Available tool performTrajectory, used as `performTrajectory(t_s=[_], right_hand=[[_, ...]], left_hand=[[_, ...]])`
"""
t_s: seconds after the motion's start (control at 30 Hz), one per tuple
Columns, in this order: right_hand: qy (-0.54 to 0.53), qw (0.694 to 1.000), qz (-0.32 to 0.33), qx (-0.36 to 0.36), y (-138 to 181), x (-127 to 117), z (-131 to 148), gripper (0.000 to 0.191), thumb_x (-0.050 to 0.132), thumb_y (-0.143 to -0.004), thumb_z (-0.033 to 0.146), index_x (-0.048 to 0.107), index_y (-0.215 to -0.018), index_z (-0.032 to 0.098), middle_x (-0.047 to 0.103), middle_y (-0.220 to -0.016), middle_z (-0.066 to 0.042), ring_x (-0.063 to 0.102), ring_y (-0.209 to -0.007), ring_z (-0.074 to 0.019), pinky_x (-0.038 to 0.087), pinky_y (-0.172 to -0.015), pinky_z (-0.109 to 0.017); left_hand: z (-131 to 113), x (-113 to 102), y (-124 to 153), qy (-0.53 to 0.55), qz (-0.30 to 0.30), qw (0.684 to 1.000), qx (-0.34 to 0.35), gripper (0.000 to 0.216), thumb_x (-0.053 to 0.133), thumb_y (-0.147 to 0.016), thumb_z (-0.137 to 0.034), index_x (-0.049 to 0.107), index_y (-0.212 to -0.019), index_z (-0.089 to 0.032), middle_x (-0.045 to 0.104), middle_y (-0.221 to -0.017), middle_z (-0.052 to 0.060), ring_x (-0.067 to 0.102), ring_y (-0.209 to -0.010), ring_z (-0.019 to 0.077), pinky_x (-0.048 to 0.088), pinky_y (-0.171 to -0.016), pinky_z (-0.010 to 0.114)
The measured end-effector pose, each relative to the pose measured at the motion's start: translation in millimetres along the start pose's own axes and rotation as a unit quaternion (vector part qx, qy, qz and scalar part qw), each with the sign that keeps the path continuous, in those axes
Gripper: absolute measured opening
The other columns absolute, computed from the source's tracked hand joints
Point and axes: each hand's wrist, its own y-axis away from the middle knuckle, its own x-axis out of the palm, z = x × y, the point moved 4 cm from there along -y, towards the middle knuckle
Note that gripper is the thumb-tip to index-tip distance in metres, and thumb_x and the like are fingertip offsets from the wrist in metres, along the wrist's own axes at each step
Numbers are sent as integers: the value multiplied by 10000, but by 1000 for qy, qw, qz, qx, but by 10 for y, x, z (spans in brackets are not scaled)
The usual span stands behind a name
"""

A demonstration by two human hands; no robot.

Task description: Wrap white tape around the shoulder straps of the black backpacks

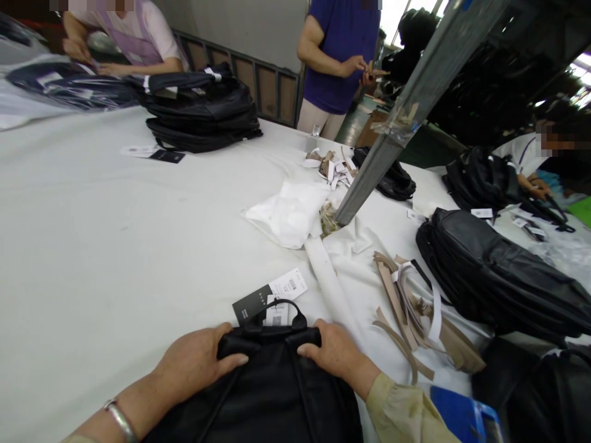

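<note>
A black backpack [272, 387] lies in front of me at the table's near edge, its top end pointing away. My left hand [205, 360] grips its upper left corner, thumb on top and fingers curled underneath. At the upper right corner, my right hand [332, 351] holds on the same way. Between the hands a carry loop [289, 303] stands up from the backpack. Black and white hang tags [270, 295] lie on the white cloth just beyond it. The backpack's lower part runs out of view.
A slanted metal post [388, 144] rises beyond my right hand, beside a white bag [290, 212]. Tan strips [406, 307] and a stack of black bags [498, 271] lie to the right. More black bags [203, 107] are stacked far left. Several people work around the table.
</note>
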Motion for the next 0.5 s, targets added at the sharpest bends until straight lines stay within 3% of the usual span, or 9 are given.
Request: performTrajectory(t_s=[0.13,0.2,0.3,0.37,0.43,0.5], right_hand=[[9,995,-88,42,86,227,-70,534,566,-853,602,589,-1173,176,710,-969,-149,678,-923,-323,508,-815,-420],[29,989,-139,32,152,263,-33,611,580,-862,555,516,-1321,157,673,-1113,-198,638,-1044,-358,491,-904,-482],[63,979,-184,-69,261,248,145,651,542,-908,451,374,-1474,176,452,-1467,-216,411,-1350,-405,355,-1080,-586],[69,970,-146,-179,321,264,305,659,523,-923,450,312,-1514,249,270,-1604,-129,214,-1468,-391,240,-1152,-619],[65,963,-91,-245,354,297,409,678,515,-922,496,281,-1526,296,180,-1641,-73,122,-1498,-379,171,-1173,-644],[60,964,-61,-251,348,323,437,688,510,-923,509,258,-1533,315,146,-1649,-57,105,-1503,-375,140,-1173,-663]], left_hand=[[134,118,-92,-2,-44,998,-47,566,417,-832,-710,576,-1046,-211,734,-846,115,697,-832,330,481,-700,395],[126,159,-101,14,-50,997,-57,587,409,-843,-705,557,-1107,-201,729,-864,113,697,-840,318,490,-715,391],[50,190,-67,6,-81,994,-67,645,431,-860,-661,525,-1251,-156,722,-993,154,686,-926,332,508,-803,425],[-24,188,-7,-47,-158,984,-60,681,465,-883,-570,463,-1364,-88,669,-1170,233,630,-1086,383,478,-918,498],[-135,237,65,-107,-225,968,29,592,482,-910,-384,416,-1444,-138,551,-1390,228,495,-1291,396,385,-1048,551],[-229,374,136,-140,-222,949,177,589,470,-895,-197,403,-1468,-311,424,-1546,95,351,-1422,341,276,-1139,554]])
